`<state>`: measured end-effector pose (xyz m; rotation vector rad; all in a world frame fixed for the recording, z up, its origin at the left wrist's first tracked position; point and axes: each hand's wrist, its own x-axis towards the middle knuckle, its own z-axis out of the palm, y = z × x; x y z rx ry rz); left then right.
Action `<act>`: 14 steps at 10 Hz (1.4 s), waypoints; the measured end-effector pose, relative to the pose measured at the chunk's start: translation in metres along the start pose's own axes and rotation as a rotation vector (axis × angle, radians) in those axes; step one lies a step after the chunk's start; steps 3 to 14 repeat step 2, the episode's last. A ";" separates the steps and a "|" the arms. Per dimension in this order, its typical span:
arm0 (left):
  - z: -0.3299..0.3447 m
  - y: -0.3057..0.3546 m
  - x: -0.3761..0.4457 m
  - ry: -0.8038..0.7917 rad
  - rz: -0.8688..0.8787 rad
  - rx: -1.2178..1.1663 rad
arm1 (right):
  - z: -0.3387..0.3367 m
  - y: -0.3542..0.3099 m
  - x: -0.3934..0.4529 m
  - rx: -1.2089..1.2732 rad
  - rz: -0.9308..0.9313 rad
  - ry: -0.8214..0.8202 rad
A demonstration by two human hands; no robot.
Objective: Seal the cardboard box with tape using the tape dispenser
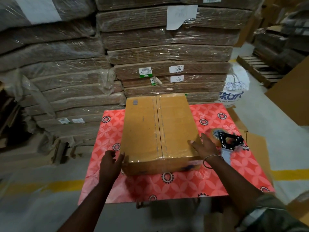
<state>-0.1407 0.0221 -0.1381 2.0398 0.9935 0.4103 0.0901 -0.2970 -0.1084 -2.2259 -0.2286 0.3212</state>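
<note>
A brown cardboard box (158, 129) lies flaps-closed on the table covered by a red patterned cloth (184, 183). Clear tape runs along its centre seam. My left hand (111, 160) rests against the box's near left corner, fingers spread, holding nothing. My right hand (204, 144) presses flat on the box's near right edge, fingers apart, a metal bangle on the wrist. The tape dispenser (225, 142), with a black frame, a roll of clear tape and a pale handle, lies on the cloth just right of my right hand, untouched.
Tall stacks of shrink-wrapped flat cartons (167, 52) rise right behind the table, more at the left (55, 64). A white printed bag (234, 87) and a wooden pallet (257, 69) sit at the back right. Loose cardboard (255, 141) lies under the cloth's right side. Yellow floor line (289, 174).
</note>
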 end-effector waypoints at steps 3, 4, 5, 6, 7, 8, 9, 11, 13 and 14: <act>-0.018 0.024 0.038 -0.174 0.396 0.284 | -0.018 0.006 0.019 -0.351 -0.140 0.011; -0.018 0.024 0.038 -0.174 0.396 0.284 | -0.018 0.006 0.019 -0.351 -0.140 0.011; -0.018 0.024 0.038 -0.174 0.396 0.284 | -0.018 0.006 0.019 -0.351 -0.140 0.011; -0.018 0.024 0.038 -0.174 0.396 0.284 | -0.018 0.006 0.019 -0.351 -0.140 0.011; -0.018 0.024 0.038 -0.174 0.396 0.284 | -0.018 0.006 0.019 -0.351 -0.140 0.011; -0.018 0.024 0.038 -0.174 0.396 0.284 | -0.018 0.006 0.019 -0.351 -0.140 0.011; -0.018 0.024 0.038 -0.174 0.396 0.284 | -0.018 0.006 0.019 -0.351 -0.140 0.011; -0.018 0.024 0.038 -0.174 0.396 0.284 | -0.018 0.006 0.019 -0.351 -0.140 0.011; -0.018 0.024 0.038 -0.174 0.396 0.284 | -0.018 0.006 0.019 -0.351 -0.140 0.011; -0.018 0.024 0.038 -0.174 0.396 0.284 | -0.018 0.006 0.019 -0.351 -0.140 0.011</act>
